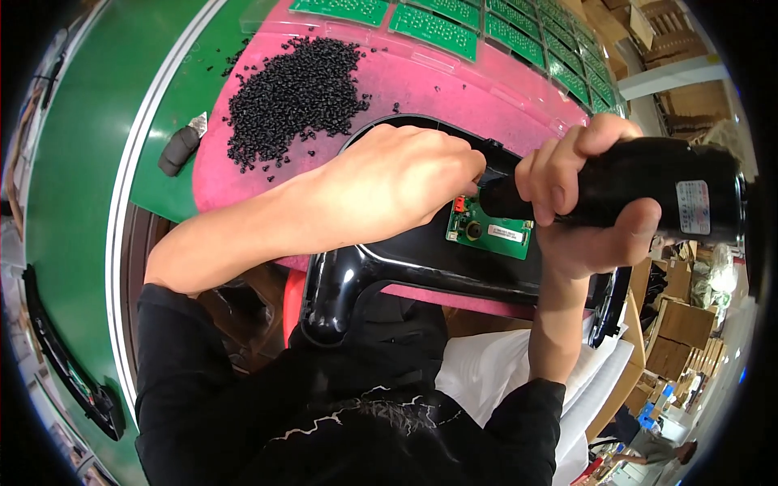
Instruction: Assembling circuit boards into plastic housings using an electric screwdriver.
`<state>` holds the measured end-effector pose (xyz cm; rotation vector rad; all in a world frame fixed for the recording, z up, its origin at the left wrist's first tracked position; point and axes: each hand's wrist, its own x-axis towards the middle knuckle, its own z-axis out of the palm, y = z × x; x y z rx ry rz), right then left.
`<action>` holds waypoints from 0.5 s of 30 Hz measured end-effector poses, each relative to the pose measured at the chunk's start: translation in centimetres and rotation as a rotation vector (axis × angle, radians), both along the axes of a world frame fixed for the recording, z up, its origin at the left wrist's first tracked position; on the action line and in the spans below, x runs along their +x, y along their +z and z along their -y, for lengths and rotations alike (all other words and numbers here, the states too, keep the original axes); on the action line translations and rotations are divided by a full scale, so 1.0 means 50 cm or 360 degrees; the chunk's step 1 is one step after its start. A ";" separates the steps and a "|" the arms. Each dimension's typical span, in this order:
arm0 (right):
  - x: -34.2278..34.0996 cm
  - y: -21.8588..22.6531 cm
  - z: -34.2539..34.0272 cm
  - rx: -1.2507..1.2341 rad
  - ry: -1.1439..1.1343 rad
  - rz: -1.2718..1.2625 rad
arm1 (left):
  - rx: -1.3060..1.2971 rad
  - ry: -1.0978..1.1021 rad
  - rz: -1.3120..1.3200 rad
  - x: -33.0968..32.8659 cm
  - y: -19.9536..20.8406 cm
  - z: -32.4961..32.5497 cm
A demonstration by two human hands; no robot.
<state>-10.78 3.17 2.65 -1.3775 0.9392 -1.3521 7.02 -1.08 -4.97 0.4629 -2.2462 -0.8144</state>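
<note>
My right hand (585, 190) is wrapped round a black electric screwdriver (668, 182), which lies slanted with its narrow end toward the left. Under that end is a small green circuit board (478, 239) with a red connector and a white label. The board sits in a glossy black plastic housing (417, 263) in front of my body. My left hand (405, 178) reaches over the housing, its fingers pinched together at the screwdriver's narrow end. What those fingertips hold, if anything, is hidden, and the driver's tip cannot be made out.
A heap of small black screws (292, 101) lies on the pink mat (219, 170). Clear trays of green circuit boards (433, 31) stand along the far side. A dark grey wrapped lump (178, 151) rests on the green table (69, 202). Cardboard boxes (681, 324) are at the right.
</note>
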 end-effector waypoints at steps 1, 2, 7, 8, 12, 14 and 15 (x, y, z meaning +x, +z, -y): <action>0.005 -0.001 -0.001 -0.0005 -0.0001 -0.0003 | -0.0005 -0.0001 -0.0003 0.001 0.003 0.000; 0.014 -0.004 -0.002 -0.0031 -0.0099 -0.0025 | 0.0048 -0.0011 0.0060 0.004 0.008 0.000; 0.015 -0.015 -0.018 -0.0159 -0.0176 0.0265 | 0.0067 -0.0045 0.0090 0.017 -0.005 0.002; 0.002 -0.010 -0.014 -0.0362 0.0102 0.0328 | 0.0039 -0.0095 0.0162 0.017 -0.003 0.001; 0.018 0.045 -0.056 -0.0401 -0.0136 0.0539 | -0.0062 -0.0184 -0.0135 0.003 -0.006 -0.001; 0.025 0.061 -0.066 -0.0391 -0.0236 0.0587 | -0.0007 -0.0233 -0.0153 0.006 0.004 0.001; 0.027 0.065 -0.066 -0.0390 -0.0242 0.0584 | 0.0046 -0.0277 -0.0167 0.007 0.009 0.003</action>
